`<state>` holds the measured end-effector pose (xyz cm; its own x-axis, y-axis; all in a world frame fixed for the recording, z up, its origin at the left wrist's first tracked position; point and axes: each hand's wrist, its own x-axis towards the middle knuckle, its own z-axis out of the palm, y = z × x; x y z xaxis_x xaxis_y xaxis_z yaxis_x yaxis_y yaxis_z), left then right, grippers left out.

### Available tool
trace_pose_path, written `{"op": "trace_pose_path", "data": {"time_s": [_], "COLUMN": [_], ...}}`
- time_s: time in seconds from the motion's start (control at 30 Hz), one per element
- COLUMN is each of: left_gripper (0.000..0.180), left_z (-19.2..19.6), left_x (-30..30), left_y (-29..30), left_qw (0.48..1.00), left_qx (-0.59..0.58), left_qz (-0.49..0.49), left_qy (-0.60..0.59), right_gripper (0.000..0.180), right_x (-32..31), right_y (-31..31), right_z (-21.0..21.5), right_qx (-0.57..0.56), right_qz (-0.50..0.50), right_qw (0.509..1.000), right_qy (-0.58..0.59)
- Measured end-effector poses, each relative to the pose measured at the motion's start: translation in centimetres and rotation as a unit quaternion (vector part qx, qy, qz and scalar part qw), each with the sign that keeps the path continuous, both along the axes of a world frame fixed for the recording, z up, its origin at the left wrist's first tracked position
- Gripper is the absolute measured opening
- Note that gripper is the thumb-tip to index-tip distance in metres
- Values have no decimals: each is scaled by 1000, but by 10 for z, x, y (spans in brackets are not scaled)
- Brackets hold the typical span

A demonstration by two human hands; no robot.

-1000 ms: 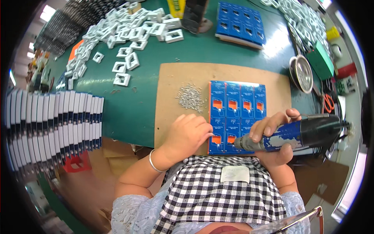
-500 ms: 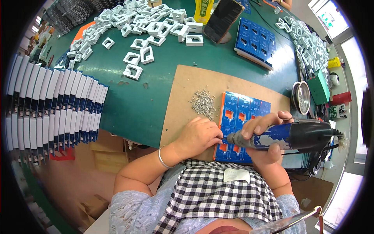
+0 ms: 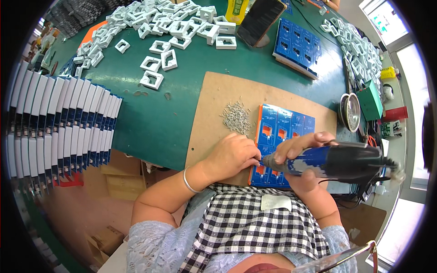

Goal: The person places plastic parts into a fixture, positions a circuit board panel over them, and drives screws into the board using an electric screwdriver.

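Green table (image 3: 150,123) bears brown board (image 3: 210,107), blue panel (image 3: 284,119); window (image 3: 413,82) at right.

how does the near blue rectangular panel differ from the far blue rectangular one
The near blue rectangular circuit panel shows orange through its openings; the far blue rectangular panel has dark-looking ones. The near panel lies on a flat brown board, the far panel over the green tabletop. Both carry rows of openings.

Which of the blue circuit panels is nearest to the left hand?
The blue panel on the brown board, by the left hand; the others lie beyond that board.
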<state>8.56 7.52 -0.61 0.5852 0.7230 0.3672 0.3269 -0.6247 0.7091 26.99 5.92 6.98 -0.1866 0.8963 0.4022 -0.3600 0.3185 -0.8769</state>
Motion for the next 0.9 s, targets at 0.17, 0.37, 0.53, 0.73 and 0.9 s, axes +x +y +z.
{"op": "trace_pose_path", "data": {"time_s": [0.17, 0.37, 0.53, 0.73, 0.9], "left_gripper": [12, 12, 12, 12, 12], "left_z": [-2, 0, -1, -2, -1], "left_x": [-2, -1, -2, -3, -2], "left_y": [0, 1, 0, -1, 1], "left_qw": [1000, 1000, 1000, 1000, 1000], "left_qx": [-11, -13, -11, -14, -16], "left_qz": [0, -5, -6, -8, -20], "left_qy": [4, 7, 6, 4, -6], "right_gripper": [66, 64, 68, 68, 67], "right_x": [-1, -4, -2, -1, 6], "right_y": [-1, -2, -5, -6, 3], "right_z": [11, 14, 15, 16, 11], "right_qx": [-8, -29, -25, -8, 1], "right_qz": [14, -19, -11, 19, 78], "right_qw": [1000, 999, 998, 998, 997], "right_qy": [-13, 11, -50, -60, -23]}}
